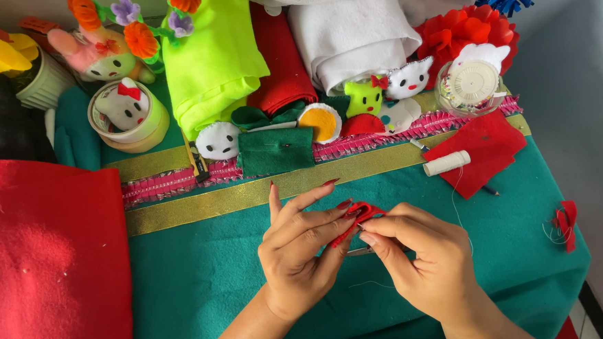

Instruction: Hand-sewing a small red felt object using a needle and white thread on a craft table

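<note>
Low in the centre of the frame, the left hand (299,249) pinched a small folded piece of red felt (356,218) between thumb and fingertips, its index finger lifted clear, apparently so that the folded edge stayed open to view; the right hand (423,259) was closed in a pinch at that same edge, just touching the felt, and a thin metal sliver below its fingertips looked like a needle (358,251), though it was too small to be certain; a pale thread (373,283) trailed beneath the hands across the teal cloth (204,278) covering the table. To the right of centre, a white spool of thread (447,162) lay on a flat red felt offcut (483,153), near enough to the right hand to feed it; above that stood a clear round box of pins (469,85). Along the upper middle, small felt faces and shapes (326,120) were lined up beside a pink and gold ribbon band (281,170); rolls of fabric, lime green (213,64), dark red and white, lay behind them. At the lower left a large sheet of red felt (45,265) overlapped the cloth; a small red scrap (566,223) sat at the far right edge.
</note>
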